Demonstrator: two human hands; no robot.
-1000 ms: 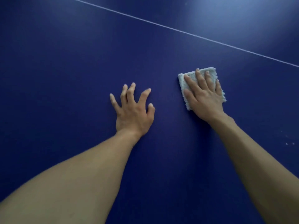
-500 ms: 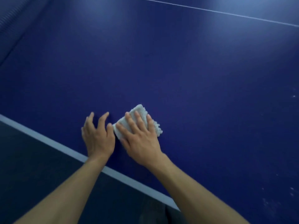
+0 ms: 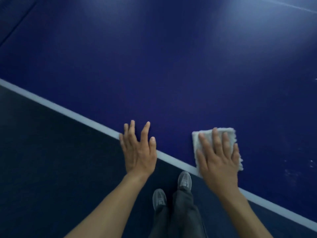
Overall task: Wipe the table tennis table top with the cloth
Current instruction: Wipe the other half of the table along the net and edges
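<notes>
At the near edge of the blue table tennis table top (image 3: 171,66), toward 4 o'clock in the head view, the right hand (image 3: 218,158) presses flat, fingers straight, on the folded white cloth (image 3: 229,134), which overlaps the white edge line (image 3: 68,109). At the cloth's 9 o'clock, the left hand (image 3: 139,152) rests on that edge with its fingers spread, holding nothing. Grey shoes (image 3: 184,180) stand on the dark floor (image 3: 42,160) at 6 o'clock.

Blue table top (image 3: 171,66), white cloth (image 3: 229,134) at near edge
</notes>
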